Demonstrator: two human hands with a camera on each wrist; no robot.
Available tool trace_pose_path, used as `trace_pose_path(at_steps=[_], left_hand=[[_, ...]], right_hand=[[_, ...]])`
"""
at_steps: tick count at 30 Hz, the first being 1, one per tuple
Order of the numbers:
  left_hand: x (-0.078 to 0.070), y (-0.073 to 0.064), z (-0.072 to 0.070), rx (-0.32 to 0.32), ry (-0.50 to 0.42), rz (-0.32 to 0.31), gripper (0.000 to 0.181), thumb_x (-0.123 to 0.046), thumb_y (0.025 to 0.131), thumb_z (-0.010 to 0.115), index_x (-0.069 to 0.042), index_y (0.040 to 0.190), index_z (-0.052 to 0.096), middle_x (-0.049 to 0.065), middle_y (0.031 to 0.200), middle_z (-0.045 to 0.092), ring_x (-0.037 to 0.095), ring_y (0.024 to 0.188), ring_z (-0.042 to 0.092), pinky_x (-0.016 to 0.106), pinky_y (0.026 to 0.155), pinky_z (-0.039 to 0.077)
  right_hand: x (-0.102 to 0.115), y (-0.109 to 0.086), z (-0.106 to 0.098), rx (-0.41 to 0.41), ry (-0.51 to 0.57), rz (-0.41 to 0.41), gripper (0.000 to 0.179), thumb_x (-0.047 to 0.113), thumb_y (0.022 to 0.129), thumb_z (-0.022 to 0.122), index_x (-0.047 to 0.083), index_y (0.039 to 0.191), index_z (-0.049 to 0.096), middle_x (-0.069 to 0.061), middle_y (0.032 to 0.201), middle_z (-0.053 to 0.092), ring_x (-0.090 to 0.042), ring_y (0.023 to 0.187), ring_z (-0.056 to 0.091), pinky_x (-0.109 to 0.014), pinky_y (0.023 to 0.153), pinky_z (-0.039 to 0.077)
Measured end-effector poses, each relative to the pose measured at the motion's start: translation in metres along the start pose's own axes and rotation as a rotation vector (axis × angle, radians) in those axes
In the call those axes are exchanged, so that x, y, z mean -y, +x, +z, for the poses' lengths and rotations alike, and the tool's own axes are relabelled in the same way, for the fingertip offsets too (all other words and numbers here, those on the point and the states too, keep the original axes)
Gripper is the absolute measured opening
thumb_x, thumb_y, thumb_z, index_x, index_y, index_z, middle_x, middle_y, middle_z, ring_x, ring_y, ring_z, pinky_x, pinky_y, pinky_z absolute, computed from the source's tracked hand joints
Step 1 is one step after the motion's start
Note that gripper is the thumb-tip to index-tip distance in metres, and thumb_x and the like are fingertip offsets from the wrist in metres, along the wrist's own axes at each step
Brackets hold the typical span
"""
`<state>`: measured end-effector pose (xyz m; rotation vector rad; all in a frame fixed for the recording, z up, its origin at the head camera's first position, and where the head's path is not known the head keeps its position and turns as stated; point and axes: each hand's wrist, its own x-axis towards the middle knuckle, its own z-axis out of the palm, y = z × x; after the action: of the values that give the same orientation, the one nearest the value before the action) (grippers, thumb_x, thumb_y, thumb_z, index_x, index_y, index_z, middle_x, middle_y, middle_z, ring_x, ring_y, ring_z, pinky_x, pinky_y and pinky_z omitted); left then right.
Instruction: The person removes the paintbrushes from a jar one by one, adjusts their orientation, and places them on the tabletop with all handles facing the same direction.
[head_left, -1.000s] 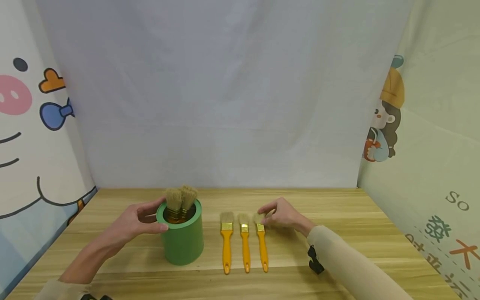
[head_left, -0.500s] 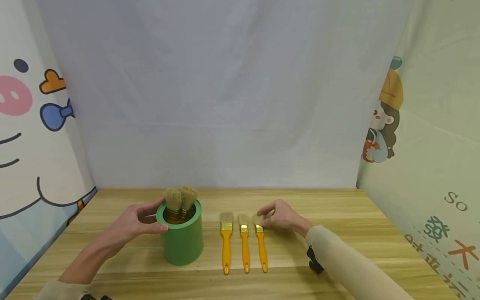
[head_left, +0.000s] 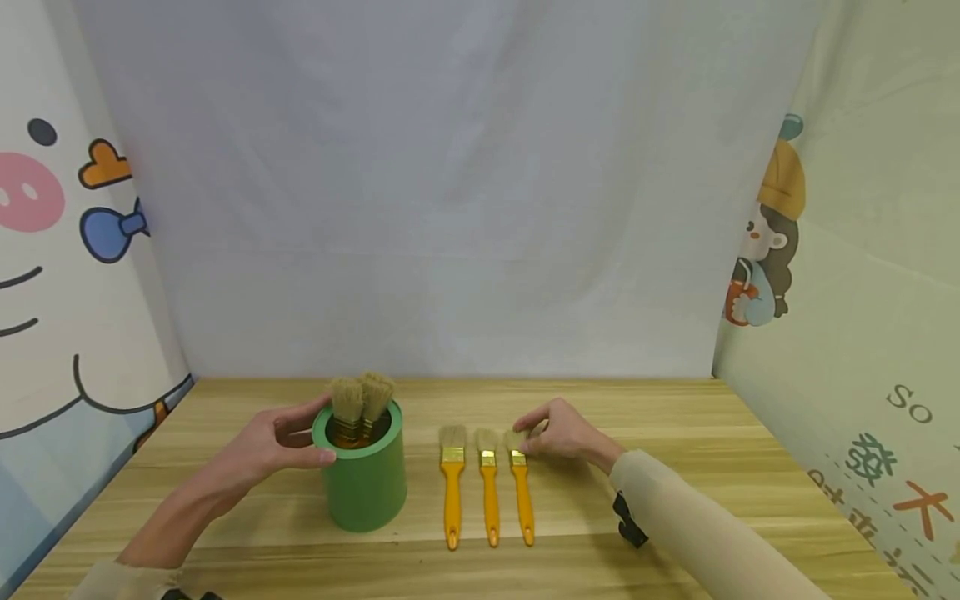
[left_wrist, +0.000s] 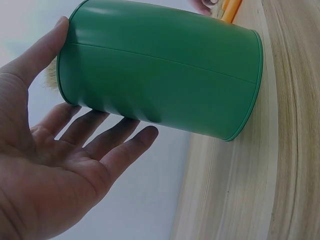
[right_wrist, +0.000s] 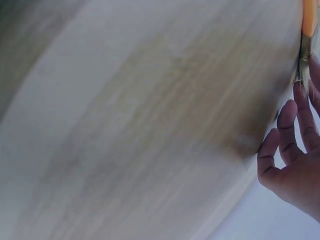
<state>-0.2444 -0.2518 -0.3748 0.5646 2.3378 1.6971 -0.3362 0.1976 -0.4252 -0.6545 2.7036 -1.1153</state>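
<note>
On the left of the table stands a green cylindrical can (head_left: 365,492), and two paintbrushes (head_left: 347,398) poke out of it, bristles up. My left hand (head_left: 273,446) holds this can near its top, thumb at the near rim and fingers around the far side. Right of the can lie three yellow-handled paintbrushes in a row, bristles away from me: a wide one (head_left: 452,492), a narrower middle one (head_left: 490,496) and a right one (head_left: 523,500). With thumb and fingertips my right hand (head_left: 564,431) pinches the bristle end of the right paintbrush, partly hiding the bristles.
The wood-grain table (head_left: 660,417) ends at a pale grey cloth (head_left: 450,208) at the back. Printed cloths with cartoon figures (head_left: 765,242) hang at both sides. In the left wrist view the can's base sits on the tabletop (left_wrist: 295,125).
</note>
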Motion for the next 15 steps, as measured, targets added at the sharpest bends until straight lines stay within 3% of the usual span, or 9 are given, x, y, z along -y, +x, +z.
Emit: trace_pose_path(at_steps=[15], left_hand=[[-0.0004, -0.0001, 0.0, 0.001, -0.015, -0.007, 0.091, -0.017, 0.096, 0.079, 0.003, 0.165, 0.023, 0.03, 0.165, 0.029, 0.055, 0.143, 0.04, 0.061, 0.111, 0.042]], right_hand=[[0.0032, -0.002, 0.0002, -0.018, -0.009, 0.011, 0.03, 0.009, 0.086, 0.087, 0.001, 0.114, 0.081, -0.01, 0.112, 0.076, -0.022, 0.098, 0.067, -0.039, 0.084, 0.056]])
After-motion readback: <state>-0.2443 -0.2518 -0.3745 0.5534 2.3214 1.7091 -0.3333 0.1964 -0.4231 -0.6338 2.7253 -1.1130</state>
